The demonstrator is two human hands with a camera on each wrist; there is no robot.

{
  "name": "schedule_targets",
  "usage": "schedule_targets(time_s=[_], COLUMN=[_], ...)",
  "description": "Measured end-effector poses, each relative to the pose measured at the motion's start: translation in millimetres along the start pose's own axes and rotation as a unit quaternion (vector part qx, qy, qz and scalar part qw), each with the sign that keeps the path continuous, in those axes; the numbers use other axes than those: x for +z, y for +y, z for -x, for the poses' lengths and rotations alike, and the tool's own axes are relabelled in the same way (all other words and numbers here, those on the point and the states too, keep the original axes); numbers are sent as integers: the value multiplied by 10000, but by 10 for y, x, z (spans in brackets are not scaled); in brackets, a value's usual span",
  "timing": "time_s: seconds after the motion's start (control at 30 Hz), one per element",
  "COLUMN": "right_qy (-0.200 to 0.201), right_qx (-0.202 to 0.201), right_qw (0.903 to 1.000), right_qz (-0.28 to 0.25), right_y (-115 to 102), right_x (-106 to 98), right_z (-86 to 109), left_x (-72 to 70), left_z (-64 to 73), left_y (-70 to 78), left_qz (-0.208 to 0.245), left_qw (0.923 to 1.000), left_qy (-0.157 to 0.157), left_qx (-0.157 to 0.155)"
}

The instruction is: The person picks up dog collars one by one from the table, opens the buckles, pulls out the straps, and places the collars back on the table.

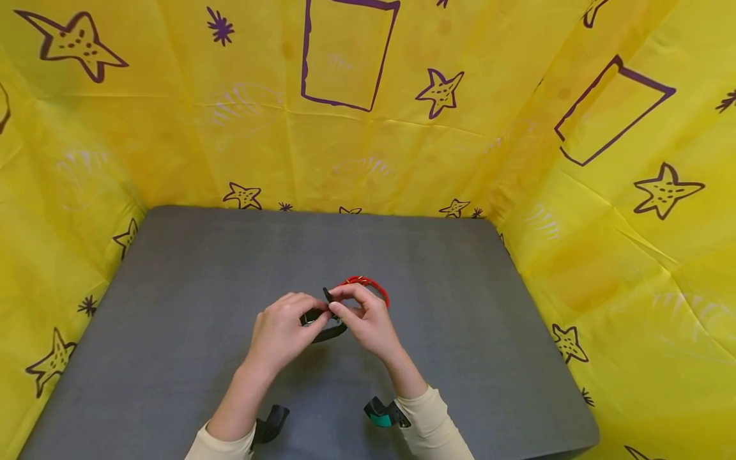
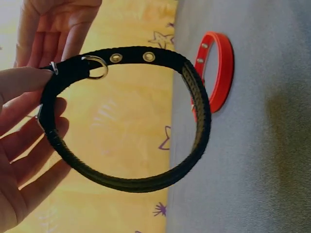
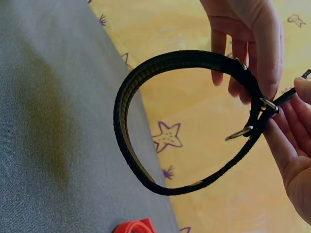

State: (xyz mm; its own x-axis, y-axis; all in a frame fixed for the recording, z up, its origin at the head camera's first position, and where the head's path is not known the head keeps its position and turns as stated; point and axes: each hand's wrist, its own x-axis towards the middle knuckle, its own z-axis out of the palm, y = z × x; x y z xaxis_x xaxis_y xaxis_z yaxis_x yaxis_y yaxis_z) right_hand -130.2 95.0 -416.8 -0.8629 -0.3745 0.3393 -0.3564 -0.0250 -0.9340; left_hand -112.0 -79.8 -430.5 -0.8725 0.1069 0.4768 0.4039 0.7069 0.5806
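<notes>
Both hands hold a black dog collar (image 1: 330,333) raised over the table, its loop closed. With thumb and fingers my left hand (image 1: 282,329) pinches the band beside the metal buckle (image 3: 268,104). My right hand (image 1: 370,322) pinches the strap's free end (image 3: 306,74), which passes through the buckle. A metal D-ring (image 3: 238,133) hangs next to the buckle, and eyelets (image 2: 149,57) show along the band in the left wrist view. Behind the hands, a red collar (image 2: 224,73) lies on the table, partly covered by the right hand in the head view.
The grey table (image 1: 460,332) extends around the hands. Yellow cloth (image 1: 172,140) with purple starfish drawings stands at its back and both sides. Black wrist devices (image 1: 270,425) are worn at both cuffs.
</notes>
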Motion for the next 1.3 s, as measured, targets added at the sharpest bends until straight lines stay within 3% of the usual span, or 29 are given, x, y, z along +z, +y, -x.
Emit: schedule_targets(time_s=[0.2,0.27,0.47,0.73,1.03,1.3], right_qy=[8,41,100,194,309,175], right_qx=[-13,-8,-168,-221,40,35], right_qw=[10000,10000,9997,9995,9995,9997], right_qz=[43,43,112,106,47,136], right_y=[-10,77,301,295,253,-22], right_x=[25,23,18,19,31,45], right_z=[8,15,24,14,10,-4], left_x=[-28,-32,-18,53,115,151], left_z=[-25,-28,-23,-10,-4,10], left_y=[44,53,63,22,-42,-90], left_qz=[-76,-73,16,165,338,524], left_qw=[9986,9979,9968,9981,9987,9978], left_qy=[-271,-320,-206,58,355,411], left_qx=[-447,-564,-771,-597,-108,-42])
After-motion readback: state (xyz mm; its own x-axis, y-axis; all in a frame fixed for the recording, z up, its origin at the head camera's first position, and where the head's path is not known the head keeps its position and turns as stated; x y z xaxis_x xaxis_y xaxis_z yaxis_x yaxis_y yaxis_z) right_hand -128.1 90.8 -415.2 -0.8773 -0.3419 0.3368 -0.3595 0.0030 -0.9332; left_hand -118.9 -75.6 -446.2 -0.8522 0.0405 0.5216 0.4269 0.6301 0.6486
